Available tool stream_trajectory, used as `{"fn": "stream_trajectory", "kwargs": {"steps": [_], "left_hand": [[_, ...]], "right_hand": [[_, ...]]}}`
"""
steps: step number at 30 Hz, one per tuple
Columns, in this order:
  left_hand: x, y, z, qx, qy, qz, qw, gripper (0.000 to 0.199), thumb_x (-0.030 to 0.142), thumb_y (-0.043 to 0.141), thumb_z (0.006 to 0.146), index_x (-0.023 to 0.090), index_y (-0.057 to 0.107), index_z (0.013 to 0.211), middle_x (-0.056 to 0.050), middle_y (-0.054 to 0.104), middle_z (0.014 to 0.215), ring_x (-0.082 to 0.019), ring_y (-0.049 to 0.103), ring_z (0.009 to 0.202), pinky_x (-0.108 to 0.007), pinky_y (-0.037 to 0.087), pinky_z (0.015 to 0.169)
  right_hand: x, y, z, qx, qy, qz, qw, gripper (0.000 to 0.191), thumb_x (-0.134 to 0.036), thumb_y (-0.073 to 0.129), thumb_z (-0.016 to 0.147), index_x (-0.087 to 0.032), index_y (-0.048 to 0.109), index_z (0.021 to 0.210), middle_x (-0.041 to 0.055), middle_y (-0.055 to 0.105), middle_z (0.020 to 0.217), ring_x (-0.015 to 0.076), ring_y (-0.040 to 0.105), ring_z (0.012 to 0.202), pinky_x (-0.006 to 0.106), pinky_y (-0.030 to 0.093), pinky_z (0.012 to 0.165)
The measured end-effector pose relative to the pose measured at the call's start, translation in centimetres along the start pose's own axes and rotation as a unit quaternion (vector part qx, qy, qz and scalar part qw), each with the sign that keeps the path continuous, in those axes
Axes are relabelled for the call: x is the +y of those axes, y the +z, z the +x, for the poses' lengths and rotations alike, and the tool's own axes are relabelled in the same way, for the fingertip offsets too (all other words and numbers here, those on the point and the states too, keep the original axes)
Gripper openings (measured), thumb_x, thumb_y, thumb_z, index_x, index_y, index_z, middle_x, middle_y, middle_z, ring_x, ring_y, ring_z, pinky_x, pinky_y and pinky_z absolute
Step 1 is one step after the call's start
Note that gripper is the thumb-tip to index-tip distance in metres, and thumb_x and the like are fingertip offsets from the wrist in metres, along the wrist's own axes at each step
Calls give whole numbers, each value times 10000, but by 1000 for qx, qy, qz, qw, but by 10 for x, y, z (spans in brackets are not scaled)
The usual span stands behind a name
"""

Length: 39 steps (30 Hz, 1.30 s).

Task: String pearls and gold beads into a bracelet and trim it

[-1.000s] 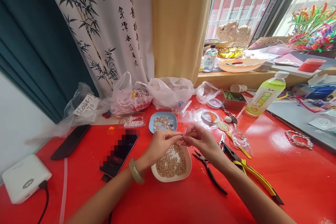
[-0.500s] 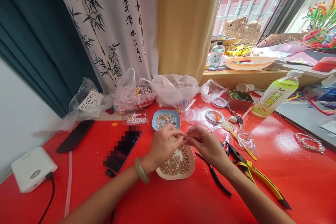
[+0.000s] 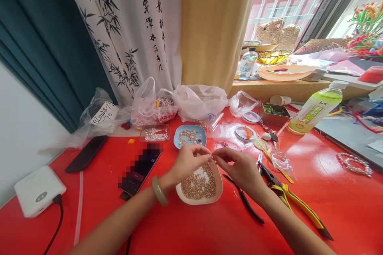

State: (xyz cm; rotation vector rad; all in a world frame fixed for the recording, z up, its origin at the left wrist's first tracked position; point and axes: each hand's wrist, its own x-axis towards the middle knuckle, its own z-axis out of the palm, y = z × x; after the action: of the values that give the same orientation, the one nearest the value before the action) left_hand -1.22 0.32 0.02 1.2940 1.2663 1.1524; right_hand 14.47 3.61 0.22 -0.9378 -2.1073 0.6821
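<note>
Presumably against spills, the bead dish (image 3: 220, 191) is set inside the desk's rear edge (image 3: 119, 139), below left hand (image 3: 184, 167) and right hand (image 3: 245, 169), narrowly pinched, contents indiscernible.

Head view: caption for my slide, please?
Bare hands, fingertips close together, above a dish of gold beads on a red table.

Both our forearms reach in from the lower corners, angling inward. Our left hand (image 3: 190, 164) and right hand (image 3: 241, 165) meet fingertip to fingertip, thumbs and forefingers pinched. The left wrist, wearing a bangle (image 3: 160, 191), is fairly straight; a ring (image 3: 196, 147) circles a left finger. Right knuckles are up, fingers curled; whatever sits between our fingertips looks too small to make out.
</note>
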Motion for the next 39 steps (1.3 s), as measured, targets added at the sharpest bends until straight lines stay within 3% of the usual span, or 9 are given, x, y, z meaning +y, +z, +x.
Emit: {"fn": "stream_trajectory", "kwargs": {"steps": [4, 16, 31, 39], "left_hand": [[2, -1, 1, -10, -21, -73, 997, 154, 267, 628, 634, 128, 630, 700, -13, 596, 644, -97, 522, 570, -218, 404, 564], [4, 2, 1, 29, -17, -105, 994, 184, 281, 690, 583, 135, 672, 695, -30, 648, 659, -121, 569, 597, -240, 441, 590], [-2, 7, 0, 75, 32, -83, 993, 120, 214, 693, 580, 156, 689, 685, -28, 678, 675, -149, 617, 650, -268, 491, 643], [-5, 6, 0, 74, 35, -64, 995, 144, 235, 692, 588, 158, 695, 710, -36, 688, 708, -166, 619, 692, -285, 497, 678]], "right_hand": [[-4, -4, 0, 19, -11, -11, 1000, 122, -181, 508, 738, -195, 625, 707, -17, 665, 600, 99, 589, 530, 204, 465, 520], [-9, -5, -1, 16, -14, 11, 1000, 143, -195, 496, 739, -197, 632, 696, -8, 665, 595, 112, 599, 534, 208, 470, 510], [-4, -1, -3, 1, 16, -6, 1000, 159, -221, 499, 742, -196, 654, 716, 4, 679, 630, 116, 604, 551, 219, 470, 534], [-5, -2, -3, 11, -19, -19, 1000, 174, -209, 479, 750, -195, 649, 716, -7, 648, 589, 101, 566, 509, 210, 443, 508]]}}
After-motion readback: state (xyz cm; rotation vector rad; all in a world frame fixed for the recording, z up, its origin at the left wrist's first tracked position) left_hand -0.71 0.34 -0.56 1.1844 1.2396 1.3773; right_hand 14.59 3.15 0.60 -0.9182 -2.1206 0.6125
